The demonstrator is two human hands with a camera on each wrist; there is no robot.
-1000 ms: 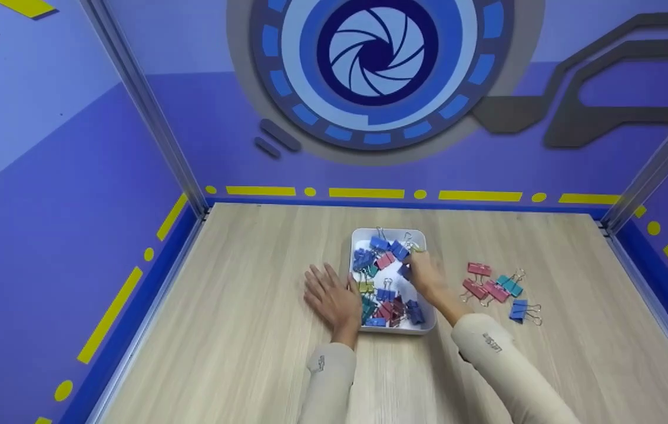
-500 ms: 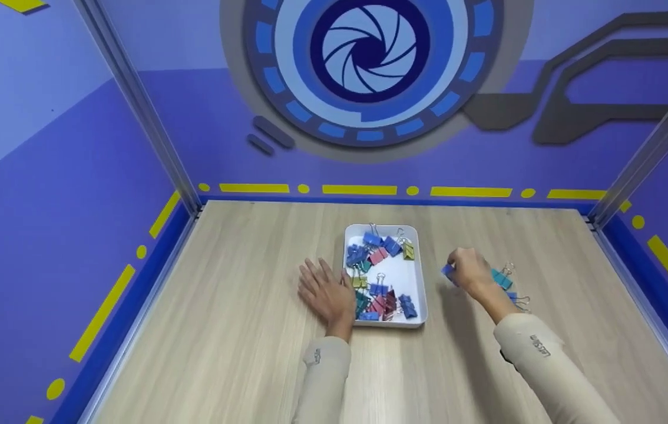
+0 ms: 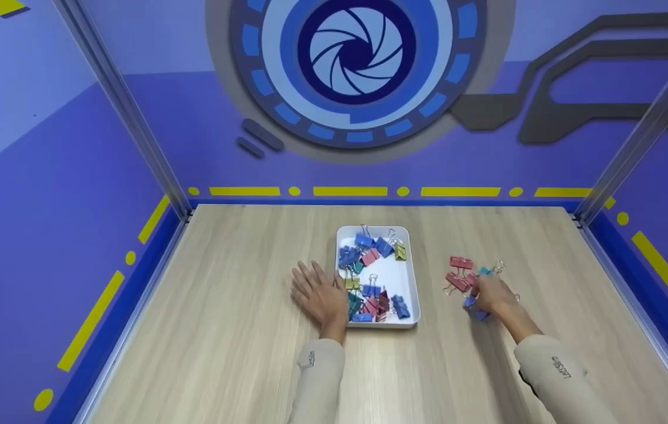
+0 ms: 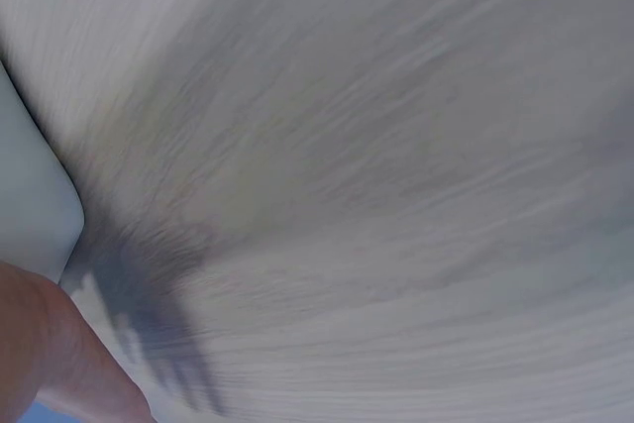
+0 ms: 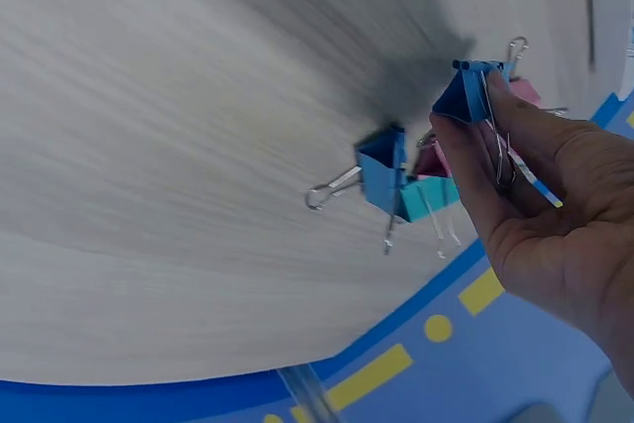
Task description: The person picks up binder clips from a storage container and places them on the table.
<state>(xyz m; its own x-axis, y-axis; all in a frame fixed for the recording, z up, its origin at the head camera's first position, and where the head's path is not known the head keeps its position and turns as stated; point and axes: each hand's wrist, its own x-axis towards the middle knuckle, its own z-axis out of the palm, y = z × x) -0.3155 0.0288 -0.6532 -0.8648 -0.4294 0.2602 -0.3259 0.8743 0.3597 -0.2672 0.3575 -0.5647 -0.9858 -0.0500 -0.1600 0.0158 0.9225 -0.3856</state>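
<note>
My right hand [image 3: 494, 295] pinches a blue binder clip [image 5: 464, 96] between thumb and fingers. It is low over a small group of clips on the table's right side. In the right wrist view, another blue binder clip [image 5: 380, 177] and a teal binder clip [image 5: 426, 199] lie just beside the held one. Red binder clips [image 3: 461, 262] show to the left of that hand in the head view. My left hand [image 3: 320, 297] lies with fingers spread along the left side of a white tray [image 3: 412, 288], thumb at its rim.
Inside the tray are several binder clips in blue, green, yellow and red, such as a yellow one [image 3: 400, 251]. Blue panels with yellow marks [image 3: 350, 191] wall in the wooden table [image 3: 240, 282] at the back and sides.
My right hand has gone from inside the tray rightward to the clips on the table, carrying a blue binder clip. The left hand has stayed by the tray. The head view has shifted slightly.
</note>
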